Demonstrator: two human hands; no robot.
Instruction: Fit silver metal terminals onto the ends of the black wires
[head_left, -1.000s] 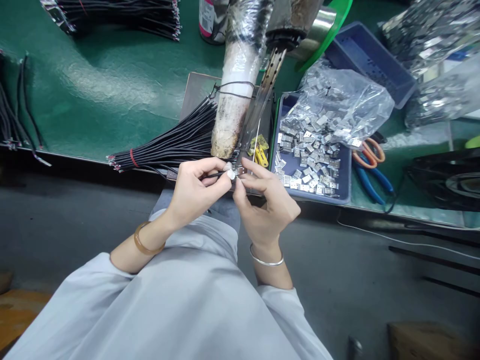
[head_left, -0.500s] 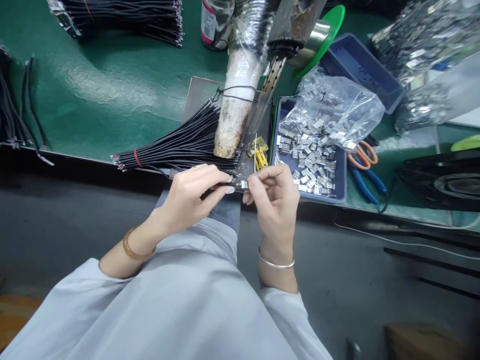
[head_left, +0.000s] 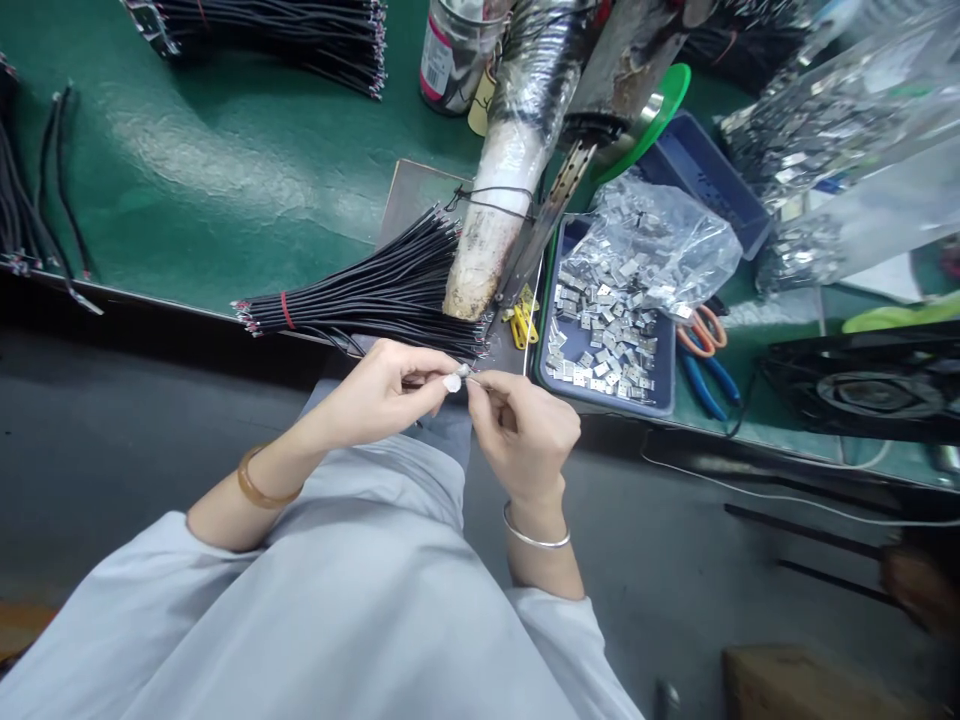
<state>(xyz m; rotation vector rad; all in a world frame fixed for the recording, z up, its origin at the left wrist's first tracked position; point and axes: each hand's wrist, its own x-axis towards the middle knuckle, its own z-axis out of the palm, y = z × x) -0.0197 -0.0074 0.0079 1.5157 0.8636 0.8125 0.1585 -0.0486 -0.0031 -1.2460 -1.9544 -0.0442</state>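
My left hand (head_left: 390, 393) is closed in a pinch, palm inward. A black cable showed between these fingers a moment ago and is now almost wholly covered by them. Tip to tip with it, my right hand (head_left: 525, 425) pinches something tiny at the cable's end; the fingers hide what it is. Just beyond the hands lies a bundle of black cables (head_left: 352, 285) with stripped ends, tied by a red band. To the right, a blue tray (head_left: 660, 404) holds many metal USB plugs (head_left: 600, 325).
A wrapped white duct (head_left: 487, 240) and a perforated metal tube (head_left: 551, 210) slope down over the work spot. Yellow clips (head_left: 520, 322), orange-and-blue pliers (head_left: 709, 360), a can (head_left: 457, 60), a clear bag (head_left: 660, 240) and a black fan-like device (head_left: 862, 390) stand about the green bench.
My right hand has moved left and curled more, its fingertips now meeting my left hand's. The metal and white piece seen between the hands is now hidden. The view has shifted slightly.
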